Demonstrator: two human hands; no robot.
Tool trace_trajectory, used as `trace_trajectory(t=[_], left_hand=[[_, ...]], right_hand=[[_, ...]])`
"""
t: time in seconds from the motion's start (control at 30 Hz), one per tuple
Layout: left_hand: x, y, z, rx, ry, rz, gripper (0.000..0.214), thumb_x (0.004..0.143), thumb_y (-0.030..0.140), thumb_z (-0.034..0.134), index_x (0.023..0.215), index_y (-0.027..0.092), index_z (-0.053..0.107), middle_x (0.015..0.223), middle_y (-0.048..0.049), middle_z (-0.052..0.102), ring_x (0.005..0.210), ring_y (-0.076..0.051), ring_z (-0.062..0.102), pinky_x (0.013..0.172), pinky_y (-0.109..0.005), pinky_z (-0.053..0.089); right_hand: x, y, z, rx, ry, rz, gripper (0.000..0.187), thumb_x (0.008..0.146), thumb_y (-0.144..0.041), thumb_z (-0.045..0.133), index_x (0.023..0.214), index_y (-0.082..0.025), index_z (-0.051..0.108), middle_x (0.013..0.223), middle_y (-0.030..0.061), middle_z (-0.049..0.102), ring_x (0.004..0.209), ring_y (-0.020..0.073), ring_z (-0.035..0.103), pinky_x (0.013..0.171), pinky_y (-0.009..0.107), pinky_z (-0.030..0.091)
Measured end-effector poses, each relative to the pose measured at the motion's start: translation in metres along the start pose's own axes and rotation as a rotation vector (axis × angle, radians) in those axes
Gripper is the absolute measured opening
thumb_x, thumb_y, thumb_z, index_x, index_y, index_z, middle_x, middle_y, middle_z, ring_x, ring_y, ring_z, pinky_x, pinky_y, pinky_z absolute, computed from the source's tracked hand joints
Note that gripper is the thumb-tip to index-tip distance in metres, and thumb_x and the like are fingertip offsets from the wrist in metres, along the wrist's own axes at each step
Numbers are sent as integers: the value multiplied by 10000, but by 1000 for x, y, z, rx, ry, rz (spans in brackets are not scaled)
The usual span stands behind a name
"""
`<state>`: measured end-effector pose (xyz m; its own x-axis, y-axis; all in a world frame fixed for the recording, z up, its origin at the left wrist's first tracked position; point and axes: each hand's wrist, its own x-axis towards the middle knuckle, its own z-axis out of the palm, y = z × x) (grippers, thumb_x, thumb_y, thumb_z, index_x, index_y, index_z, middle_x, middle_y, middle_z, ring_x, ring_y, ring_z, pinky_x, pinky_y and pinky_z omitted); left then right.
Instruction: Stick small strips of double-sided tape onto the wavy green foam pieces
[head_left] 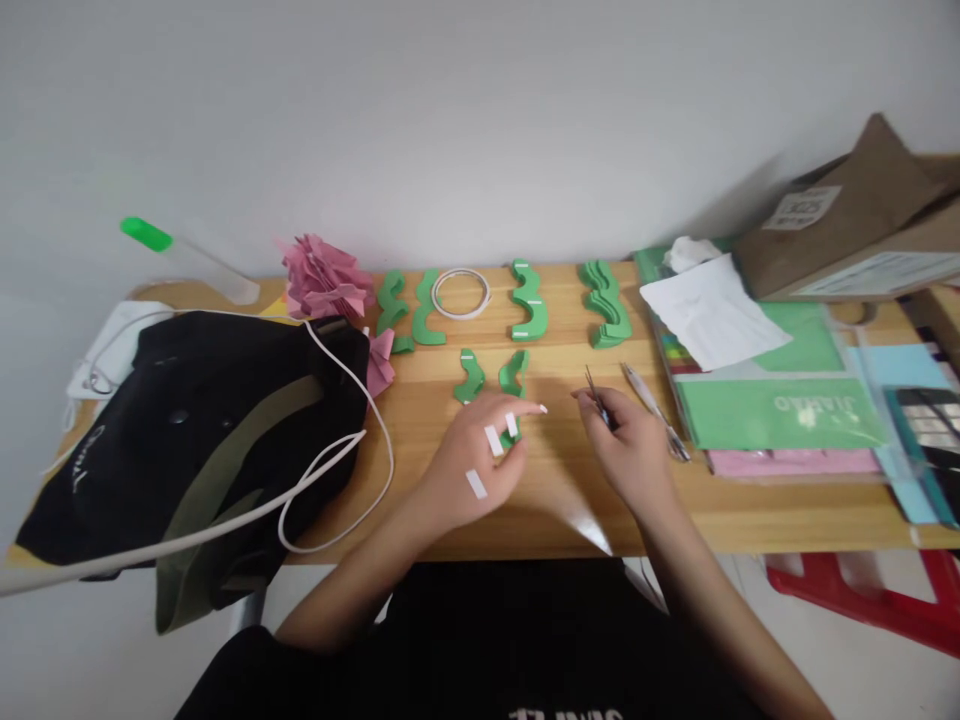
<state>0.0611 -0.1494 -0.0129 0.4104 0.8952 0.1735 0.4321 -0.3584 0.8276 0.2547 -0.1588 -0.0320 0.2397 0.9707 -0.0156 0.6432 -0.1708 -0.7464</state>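
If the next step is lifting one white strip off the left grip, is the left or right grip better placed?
Right, probably: the right grip holds a slim pointed tool close by, while the white strips lie on the back of the left grip, which could hardly reach them.

Wavy green strip [513,370], partly hidden by the left hand [476,455]

Ahead of me a plain, pale grey wall [480,130] fills the upper part of my view, a soft shadow [731,228] darkening it toward the right. A light wooden surface [757,520] with streaky grain runs along it, front edge close to me. Below lies a whitish floor [75,650]; a red plastic stool [825,592] stands at my right. The light is diffuse.
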Motion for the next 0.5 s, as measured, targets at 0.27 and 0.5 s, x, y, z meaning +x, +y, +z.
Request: trace_trajectory(t=[0.27, 0.5], left_hand=[[-20, -10, 35, 700, 91, 62, 522, 833, 217, 614, 1313, 141, 425, 1139, -143, 644, 990, -297, 612, 807, -429, 505], [-18, -4, 69, 856, 37, 354, 402, 909, 206, 536, 1301, 150, 467, 1206, -146, 650, 1121, -268, 598, 891, -370, 443]], right_hand=[[4, 8, 11, 381, -178, 258, 377, 784, -521, 536, 796, -155, 627, 524, -21, 539, 359, 120, 466, 378, 262, 352], [21, 24, 4, 259, -51, 248, 405, 780, -493, 528, 894, -136, 681, 733, 73, 701, 389, 146, 529, 409, 309, 420]])
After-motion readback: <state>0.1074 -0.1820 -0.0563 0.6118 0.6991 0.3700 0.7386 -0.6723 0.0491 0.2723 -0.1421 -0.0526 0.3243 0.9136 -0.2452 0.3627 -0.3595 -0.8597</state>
